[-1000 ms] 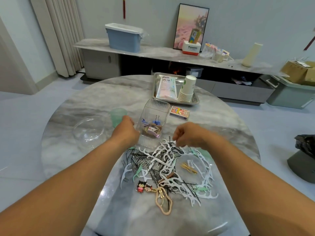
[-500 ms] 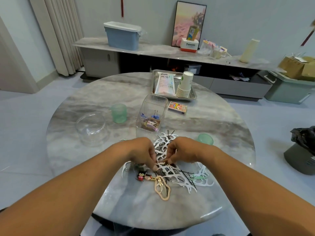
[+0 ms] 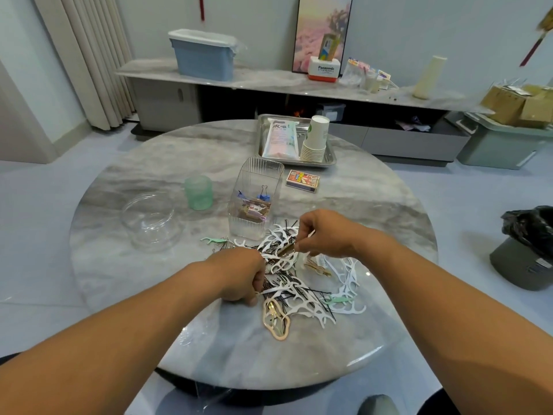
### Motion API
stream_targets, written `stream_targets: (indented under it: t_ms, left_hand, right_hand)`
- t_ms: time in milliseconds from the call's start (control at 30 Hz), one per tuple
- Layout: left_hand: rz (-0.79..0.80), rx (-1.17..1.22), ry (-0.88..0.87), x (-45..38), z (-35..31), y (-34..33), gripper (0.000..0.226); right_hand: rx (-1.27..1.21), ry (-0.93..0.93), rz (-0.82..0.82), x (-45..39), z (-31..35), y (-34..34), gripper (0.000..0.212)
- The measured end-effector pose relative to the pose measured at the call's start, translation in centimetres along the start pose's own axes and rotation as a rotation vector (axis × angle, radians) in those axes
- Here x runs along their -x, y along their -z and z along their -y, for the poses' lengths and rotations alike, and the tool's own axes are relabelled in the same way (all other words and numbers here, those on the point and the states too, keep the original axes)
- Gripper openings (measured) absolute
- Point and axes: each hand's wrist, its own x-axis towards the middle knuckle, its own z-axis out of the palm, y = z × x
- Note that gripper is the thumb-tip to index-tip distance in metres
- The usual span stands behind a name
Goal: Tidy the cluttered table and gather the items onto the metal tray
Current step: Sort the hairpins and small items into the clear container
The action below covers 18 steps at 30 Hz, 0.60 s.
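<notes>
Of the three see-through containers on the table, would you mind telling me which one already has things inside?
The tall ribbed clear box in the middle: it holds binder clips and small packets, whereas the round clear bowl and green cup look empty.

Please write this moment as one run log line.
left hand: pinches floss pick | right hand: pinches gold clip | metal tray: pile not yet gathered

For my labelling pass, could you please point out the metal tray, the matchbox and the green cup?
metal tray (image 3: 331, 161): head view, front right rim.
matchbox (image 3: 302, 181): head view, printed top.
green cup (image 3: 198, 192): head view, side wall.
</notes>
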Motion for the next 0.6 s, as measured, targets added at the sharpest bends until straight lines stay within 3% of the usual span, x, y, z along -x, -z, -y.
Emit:
stream_targets:
  t_ms: [133, 300, 433, 600]
  left_hand:
    - [-0.075, 0.197, 0.02, 0.0, 1.4, 1.5, 0.013]
    - [-0.222, 0.912, 0.108, 0.1, 2.1, 3.5, 0.016]
    - [-0.128, 1.418, 0.222, -0.1, 1.3, 3.7, 0.009]
    - [-0.008, 1.706, 0.204, -0.1, 0.5, 3.3, 0.013]
  right_hand:
    - [-0.25, -0.014, -0.018, 0.6, 0.4, 0.4, 0.012]
    - [-0.564, -0.029, 0.038, 1.4, 1.6, 0.8, 0.018]
    - [-0.672, -0.019, 0.086, 1.6, 2.3, 1.0, 0.019]
    - [-0.719, -0.059, 0.165, 1.5, 2.4, 0.6, 0.013]
